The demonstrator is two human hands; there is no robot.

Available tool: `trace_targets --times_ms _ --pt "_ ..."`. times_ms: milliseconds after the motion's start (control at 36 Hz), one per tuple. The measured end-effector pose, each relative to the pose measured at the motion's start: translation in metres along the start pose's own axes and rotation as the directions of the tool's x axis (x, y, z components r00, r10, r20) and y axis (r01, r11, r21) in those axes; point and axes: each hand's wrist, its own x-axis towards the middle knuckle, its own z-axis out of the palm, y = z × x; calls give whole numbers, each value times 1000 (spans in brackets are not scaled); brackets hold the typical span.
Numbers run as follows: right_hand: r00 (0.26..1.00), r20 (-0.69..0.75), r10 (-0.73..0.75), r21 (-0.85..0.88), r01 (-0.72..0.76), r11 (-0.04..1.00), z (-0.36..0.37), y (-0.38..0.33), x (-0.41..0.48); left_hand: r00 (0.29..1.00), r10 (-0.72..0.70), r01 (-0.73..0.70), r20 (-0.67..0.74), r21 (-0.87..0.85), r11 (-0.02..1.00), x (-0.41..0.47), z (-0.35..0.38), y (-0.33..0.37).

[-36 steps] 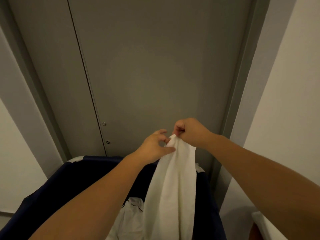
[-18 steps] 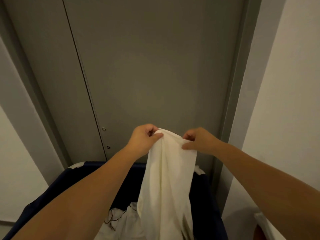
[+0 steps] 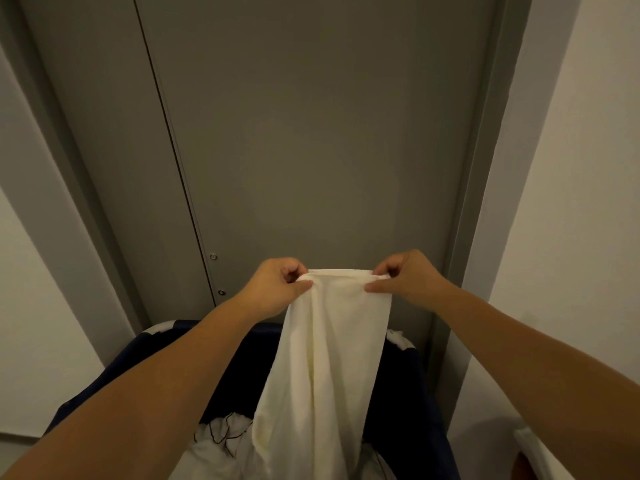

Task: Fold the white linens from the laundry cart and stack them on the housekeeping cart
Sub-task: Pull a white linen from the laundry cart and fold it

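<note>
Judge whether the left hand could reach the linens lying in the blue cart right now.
Not straight away, probably: the left hand pinches the top edge of the raised cloth. Otherwise the open cart below leaves the linens uncovered.

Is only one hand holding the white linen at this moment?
No, the left hand and the right hand each pinch a top corner of the white linen, which hangs over the laundry cart.

Two hands (image 3: pixel 277 287) (image 3: pixel 412 277), one linen (image 3: pixel 329 358) held, one laundry cart (image 3: pixel 162 348), one door (image 3: pixel 311 133).
</note>
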Motion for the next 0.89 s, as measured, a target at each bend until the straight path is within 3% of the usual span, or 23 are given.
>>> trace_targets --times_ms 139,278,583,889 --pt "1000 11 -8 -5 8 1000 2 -2 1 1000 14 -15 8 43 999 -2 -4 -12" --pt "996 -35 -82 10 82 997 4 -19 7 980 8 -44 199 178 983 -3 -13 -16" --pt "945 -145 -293 -181 266 947 -14 -87 38 966 -47 105 254 -222 969 -24 21 -22" --pt "881 -348 -320 -304 217 927 -50 -96 43 901 -164 247 402 -163 955 -57 60 -65"
